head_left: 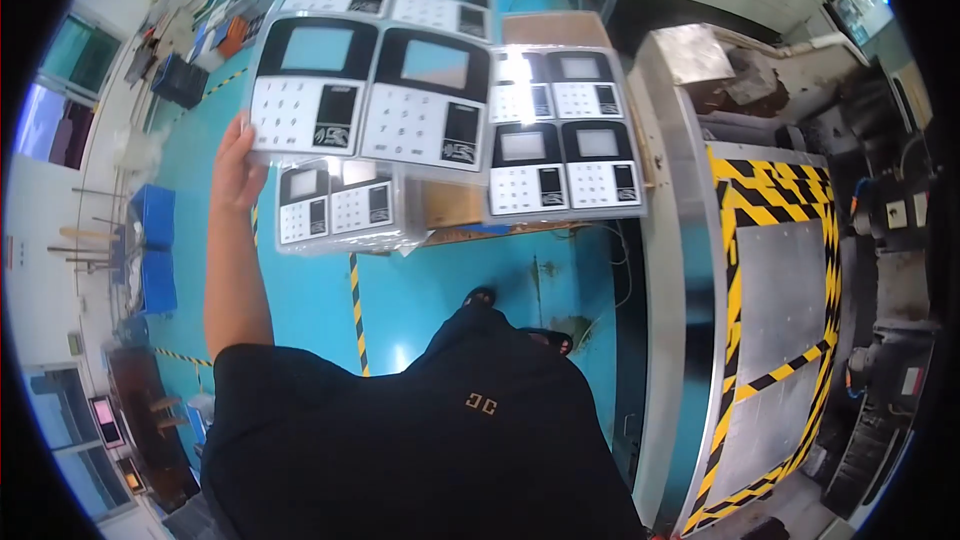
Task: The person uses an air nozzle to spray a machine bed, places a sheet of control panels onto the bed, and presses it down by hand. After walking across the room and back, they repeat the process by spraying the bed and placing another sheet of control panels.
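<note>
My left hand [237,165] grips the lower left edge of a clear sheet of keypad panels [350,70], its fingers closed on the rim. The sheet is held up, tilted, over the work table [452,204]. Black-and-white keypad faces with see-through windows are printed on it. Under its lower edge, partly hidden, lies a stack of similar sheets [345,215] in clear film. To the right, another stack of keypad sheets [566,140] rests on the table, with light glaring off its top. My right hand is out of the picture.
A brown board [555,30] sticks out behind the right stack. Right of the table stands a large machine with a metal panel [780,290] edged in yellow-black tape. Blue bins [155,250] stand at the left. Striped tape [357,310] marks the blue floor.
</note>
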Available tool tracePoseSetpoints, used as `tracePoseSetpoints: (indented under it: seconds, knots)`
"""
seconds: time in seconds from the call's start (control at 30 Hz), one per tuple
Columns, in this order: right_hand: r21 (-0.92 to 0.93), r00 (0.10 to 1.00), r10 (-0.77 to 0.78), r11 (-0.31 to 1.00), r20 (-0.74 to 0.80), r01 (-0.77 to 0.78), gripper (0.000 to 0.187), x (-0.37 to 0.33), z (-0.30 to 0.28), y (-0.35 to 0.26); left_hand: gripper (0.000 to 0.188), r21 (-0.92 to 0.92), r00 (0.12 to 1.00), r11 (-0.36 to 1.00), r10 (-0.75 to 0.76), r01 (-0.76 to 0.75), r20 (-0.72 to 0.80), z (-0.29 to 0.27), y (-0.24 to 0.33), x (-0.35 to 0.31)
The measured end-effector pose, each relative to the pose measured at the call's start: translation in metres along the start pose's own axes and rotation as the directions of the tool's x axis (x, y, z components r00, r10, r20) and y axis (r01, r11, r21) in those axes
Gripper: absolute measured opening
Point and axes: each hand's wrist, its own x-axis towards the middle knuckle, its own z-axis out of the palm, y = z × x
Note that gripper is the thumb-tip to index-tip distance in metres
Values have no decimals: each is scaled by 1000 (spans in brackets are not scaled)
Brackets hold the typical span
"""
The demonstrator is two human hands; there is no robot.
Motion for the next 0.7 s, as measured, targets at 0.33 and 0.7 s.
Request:
tracePoseSetpoints:
  seconds: [0.33,0.7]
  knots:
    - [81,857,-340,913,-387,399,56,-63,-25,-131,41,524,665,410,-488,746,-565,-266,-156,-68]
    - [-50,757,-629,774,-177,631,33,-269,89,-284,45,981,890,-168,-426,100,-164,-171,-158,24]
